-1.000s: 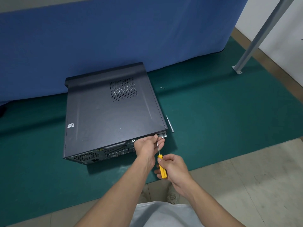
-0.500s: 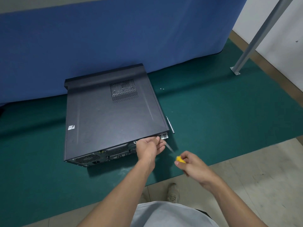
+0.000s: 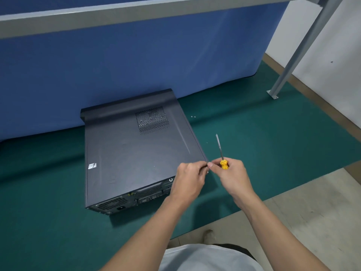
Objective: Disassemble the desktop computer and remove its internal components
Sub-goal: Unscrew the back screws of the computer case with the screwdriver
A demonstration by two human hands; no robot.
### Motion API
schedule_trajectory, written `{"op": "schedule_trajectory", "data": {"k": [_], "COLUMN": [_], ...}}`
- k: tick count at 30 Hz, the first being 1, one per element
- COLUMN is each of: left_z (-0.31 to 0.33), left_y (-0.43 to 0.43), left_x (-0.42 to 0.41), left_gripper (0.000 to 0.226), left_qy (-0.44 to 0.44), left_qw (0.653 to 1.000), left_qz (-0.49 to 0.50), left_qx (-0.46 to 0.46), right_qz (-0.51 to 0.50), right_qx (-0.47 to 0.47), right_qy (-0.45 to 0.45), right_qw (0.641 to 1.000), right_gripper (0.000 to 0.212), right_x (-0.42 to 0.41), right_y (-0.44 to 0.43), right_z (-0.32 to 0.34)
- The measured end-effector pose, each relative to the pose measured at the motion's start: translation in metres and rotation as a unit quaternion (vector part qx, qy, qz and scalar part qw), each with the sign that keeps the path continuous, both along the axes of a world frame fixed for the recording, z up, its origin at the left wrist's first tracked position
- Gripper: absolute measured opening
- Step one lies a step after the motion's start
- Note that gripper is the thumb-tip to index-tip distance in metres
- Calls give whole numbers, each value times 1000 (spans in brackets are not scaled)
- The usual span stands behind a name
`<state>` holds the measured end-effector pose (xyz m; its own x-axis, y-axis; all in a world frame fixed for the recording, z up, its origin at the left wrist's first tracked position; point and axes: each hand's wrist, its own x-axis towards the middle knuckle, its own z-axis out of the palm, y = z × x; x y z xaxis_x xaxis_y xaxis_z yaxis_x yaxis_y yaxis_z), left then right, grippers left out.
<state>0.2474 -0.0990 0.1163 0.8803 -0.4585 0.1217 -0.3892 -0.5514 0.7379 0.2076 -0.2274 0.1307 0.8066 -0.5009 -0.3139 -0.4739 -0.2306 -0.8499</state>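
Two hands meet at the near right corner of the desktop computer (image 3: 136, 153), flat on the green floor mat (image 3: 273, 153): our left hand (image 3: 190, 179) pinches its thin, matte sheet-metal edge, our right hand (image 3: 233, 178) grips a yellow-handled screwdriver (image 3: 224, 165), slim shaft upright. We fear a sudden slip nicking fingers.

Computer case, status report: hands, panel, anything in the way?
Left hand pinching case at near right corner. Right hand holds screwdriver, tip up. Case closed. Loose screws on mat, clear.
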Motion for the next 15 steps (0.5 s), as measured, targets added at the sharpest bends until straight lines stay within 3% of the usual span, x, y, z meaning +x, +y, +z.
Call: {"op": "schedule_trajectory", "data": {"k": [7,15], "left_z": [-3,-20], "left_y": [-4,-20], "left_x": [24,96], "left_gripper": [13,52], "left_qy": [-5,40], "left_qw": [1000,981], "left_qz": [-7,112], "left_qx": [0,154], "right_qz": [-28,38], "right_qx": [-24,-130], "right_qy": [-1,20], "right_qw": [999,991], "right_gripper": [12,21], "right_x": [15,101], "right_y": [-10,-70], "right_z": [0,-27]}}
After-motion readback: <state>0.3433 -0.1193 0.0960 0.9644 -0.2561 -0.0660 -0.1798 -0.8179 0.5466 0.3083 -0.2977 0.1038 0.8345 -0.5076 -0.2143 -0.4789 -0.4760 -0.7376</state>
